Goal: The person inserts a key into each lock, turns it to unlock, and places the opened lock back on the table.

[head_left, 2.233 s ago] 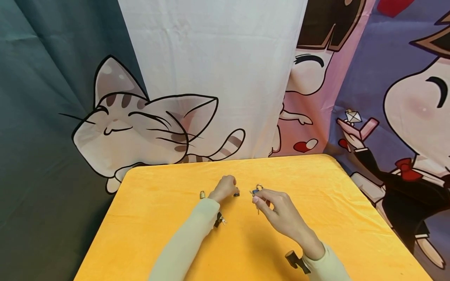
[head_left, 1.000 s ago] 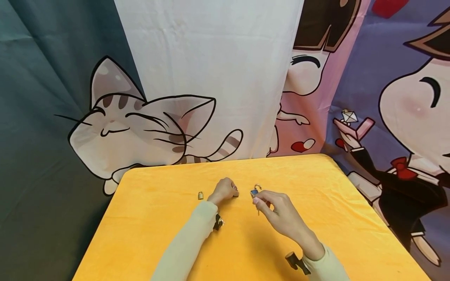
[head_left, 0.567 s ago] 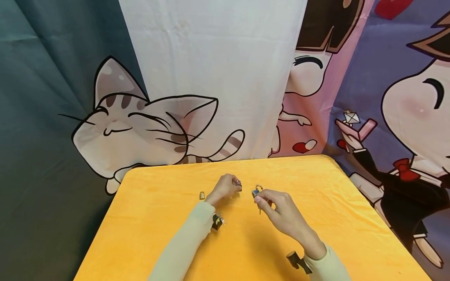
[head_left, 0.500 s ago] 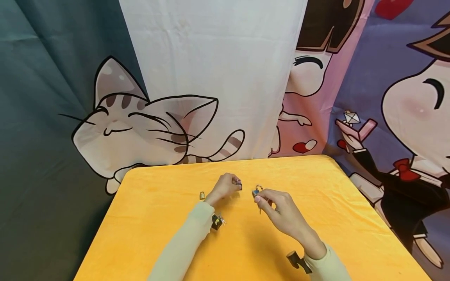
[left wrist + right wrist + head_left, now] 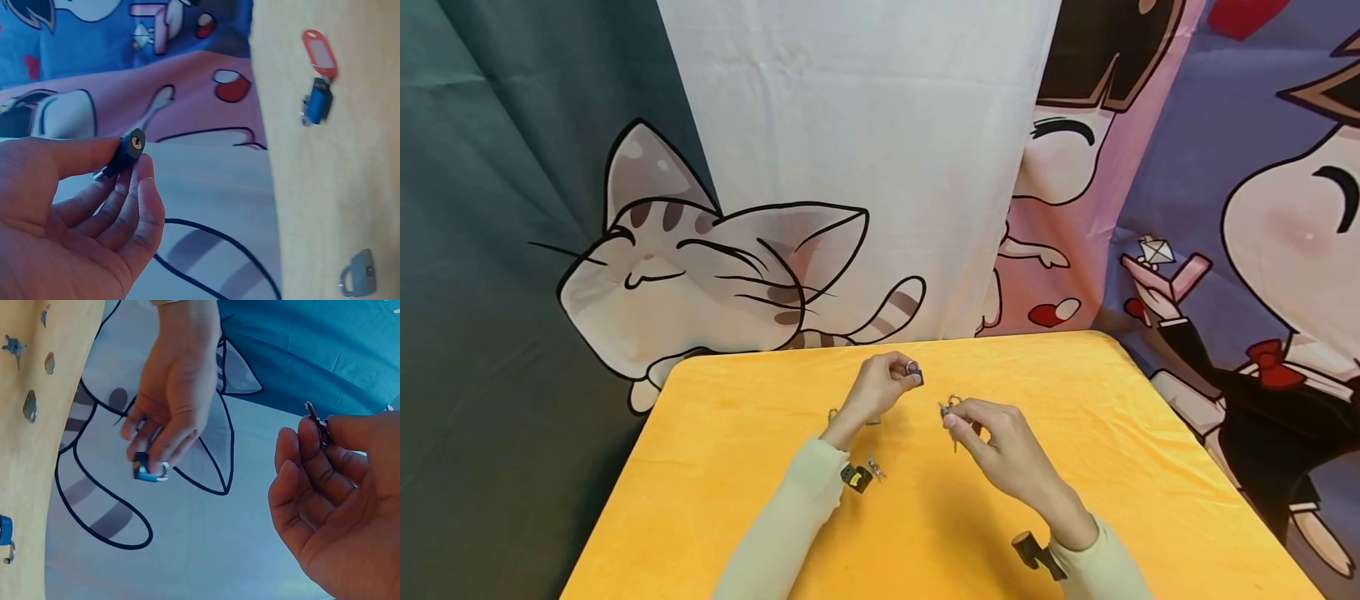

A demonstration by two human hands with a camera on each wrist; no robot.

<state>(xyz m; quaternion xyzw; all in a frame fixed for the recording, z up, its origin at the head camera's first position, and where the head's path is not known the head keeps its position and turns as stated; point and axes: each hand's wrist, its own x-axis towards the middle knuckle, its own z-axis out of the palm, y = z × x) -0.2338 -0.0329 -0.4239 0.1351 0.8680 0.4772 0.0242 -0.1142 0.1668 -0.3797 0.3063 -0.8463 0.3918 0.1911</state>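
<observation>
Left hand (image 5: 875, 388): pinching a blue padlock (image 5: 128, 153), raised off the surface (image 5: 685, 483).
Right hand (image 5: 1007, 446): pinching a key (image 5: 314, 415).
Surface: 3 more padlocks (image 5: 361, 275), 1 with a red tag (image 5: 320, 53); loose keys (image 5: 876, 468).

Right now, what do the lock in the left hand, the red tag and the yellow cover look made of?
Lock: likely painted metal, semi-gloss; blue body with a highlight, brass-coloured keyhole, silvery shackle.
Tag: probably plastic; even red rim round a pale window; finish unclear.
Cover: soft matte fabric, perhaps velvet, by its faint creases and patchy nap.
</observation>
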